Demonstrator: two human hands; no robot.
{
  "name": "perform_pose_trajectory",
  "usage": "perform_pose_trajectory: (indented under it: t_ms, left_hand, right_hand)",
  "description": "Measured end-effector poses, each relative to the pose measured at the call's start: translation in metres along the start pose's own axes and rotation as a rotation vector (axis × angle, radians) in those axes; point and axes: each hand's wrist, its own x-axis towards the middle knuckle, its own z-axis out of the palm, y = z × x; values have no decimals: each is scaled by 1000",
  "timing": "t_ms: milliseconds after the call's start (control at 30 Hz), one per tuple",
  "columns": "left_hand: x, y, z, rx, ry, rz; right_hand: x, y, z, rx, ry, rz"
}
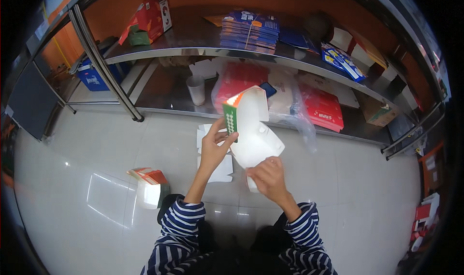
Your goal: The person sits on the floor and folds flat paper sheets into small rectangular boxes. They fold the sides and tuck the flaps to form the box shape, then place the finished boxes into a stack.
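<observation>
A partly folded paper food box (pixel 252 137), white inside with green and orange outside, is held up in front of me. My left hand (pixel 216 143) grips its green side wall, thumb and fingers closed on the board. At the lower flap, my right hand (pixel 268 178) is closed on the white edge. Below the box, flat white box blanks (pixel 220 169) lie on the floor, partly hidden by my left hand and the box. To the left, another box (pixel 149 194), folded into shape with its lid raised, sits on the tiles.
Ahead stands a metal shelf (pixel 193 53) with a strapped stack of blue printed cartons (pixel 250 32) and a red box (pixel 150 19). Its lower level bears a plastic cup (pixel 196 90), bagged red packaging (pixel 241 77), a phone (pixel 268 89) and red flat cartons (pixel 321 108).
</observation>
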Motion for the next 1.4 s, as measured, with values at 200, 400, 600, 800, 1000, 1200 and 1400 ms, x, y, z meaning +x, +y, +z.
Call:
perform_pose_trajectory:
  t_ms: [200,400,600,800,1000,1200,1400]
  left_hand:
    - [0,-12,2,221,9,15]
    - [5,-7,-7,-11,-75,-185]
    - [-3,-7,4,-137,-452,-379]
    - [-6,1,12,-5,-519,-366]
    - [-12,1,16,-72,-377,-227]
    - [-13,-7,20,-9,-252,-62]
    - [-14,-13,17,170,-543,-54]
  right_hand:
    - [-2,-13,8,39,-51,-29]
    - [4,19,-21,451,423,693]
    - [0,35,-21,1416,357,910]
    - [-5,37,-17,1110,382,1095]
    - [-9,29,-16,1084,390,1002]
    - [-6,20,-19,895,361,899]
    - [-18,38,-74,369,-275,486]
